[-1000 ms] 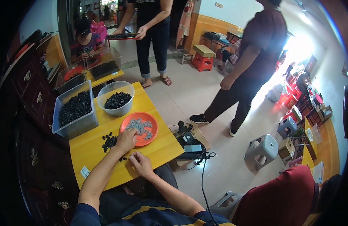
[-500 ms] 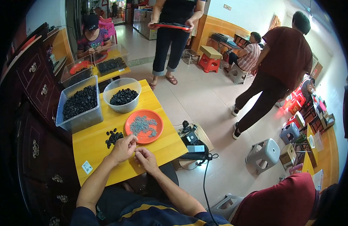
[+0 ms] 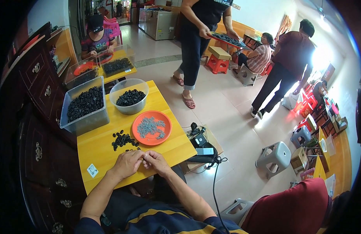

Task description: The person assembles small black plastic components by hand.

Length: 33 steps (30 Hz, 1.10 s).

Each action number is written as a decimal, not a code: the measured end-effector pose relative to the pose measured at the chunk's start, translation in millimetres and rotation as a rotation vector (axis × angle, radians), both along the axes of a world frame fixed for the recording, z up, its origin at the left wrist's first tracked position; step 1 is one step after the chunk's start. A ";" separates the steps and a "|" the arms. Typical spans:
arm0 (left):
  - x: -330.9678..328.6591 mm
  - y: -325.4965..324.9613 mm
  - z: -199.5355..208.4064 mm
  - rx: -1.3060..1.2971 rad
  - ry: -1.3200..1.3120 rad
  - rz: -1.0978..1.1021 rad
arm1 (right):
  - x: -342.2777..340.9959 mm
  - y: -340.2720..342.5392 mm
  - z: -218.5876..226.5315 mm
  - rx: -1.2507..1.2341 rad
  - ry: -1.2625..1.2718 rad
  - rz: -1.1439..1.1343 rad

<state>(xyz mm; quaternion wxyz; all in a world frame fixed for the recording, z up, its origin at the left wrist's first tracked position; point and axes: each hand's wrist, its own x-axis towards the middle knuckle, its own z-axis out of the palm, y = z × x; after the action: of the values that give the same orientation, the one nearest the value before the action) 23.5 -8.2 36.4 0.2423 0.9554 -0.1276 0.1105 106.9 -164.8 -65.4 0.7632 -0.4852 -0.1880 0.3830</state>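
Observation:
Over the near edge of a yellow table (image 3: 104, 140), my left hand (image 3: 127, 163) and my right hand (image 3: 157, 162) meet with fingertips pinched together. Whatever sits between the fingers is too small and covered to make out. Just beyond my left hand lies a loose pile of small black oval pieces (image 3: 122, 140), a few of them right by the fingers. An orange plate (image 3: 168, 129) ahead of my hands carries many small grey metal-looking pieces (image 3: 149, 127). Behind it, a round translucent tub (image 3: 129, 110) and a rectangular clear bin (image 3: 90, 124) hold more black pieces.
A dark drawer cabinet (image 3: 36, 113) flanks the table's left. Right of it, a low stand bears a small device (image 3: 204, 151) and cables. Grey stools (image 3: 275, 158) stand beyond. One person carries a tray (image 3: 227, 39); another works at a facing table (image 3: 120, 54).
My hands have come together, and the left has drawn back from the plate. The tray carrier has moved right and turned. The person in dark red has walked farther away.

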 end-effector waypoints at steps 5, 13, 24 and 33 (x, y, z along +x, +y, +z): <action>-4.6 -0.4 1.6 0.012 -0.034 0.028 | -2.9 -4.0 6.8 -0.015 -0.023 0.056; -8.4 -4.2 -1.1 0.009 -0.079 0.069 | -10.1 0.6 5.5 -0.066 0.006 0.029; -9.5 1.4 -3.4 -0.008 -0.133 0.030 | -7.3 4.4 4.5 -0.095 0.063 0.110; -8.3 9.6 -15.8 -0.325 -0.067 0.137 | -9.7 13.8 8.3 0.023 0.117 0.060</action>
<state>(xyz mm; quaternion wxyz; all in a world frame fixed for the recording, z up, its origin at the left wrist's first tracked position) 15.2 1.4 20.6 0.3810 0.9059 -0.0509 0.1775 97.2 -151.0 -57.1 0.7664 -0.4475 -0.1619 0.4314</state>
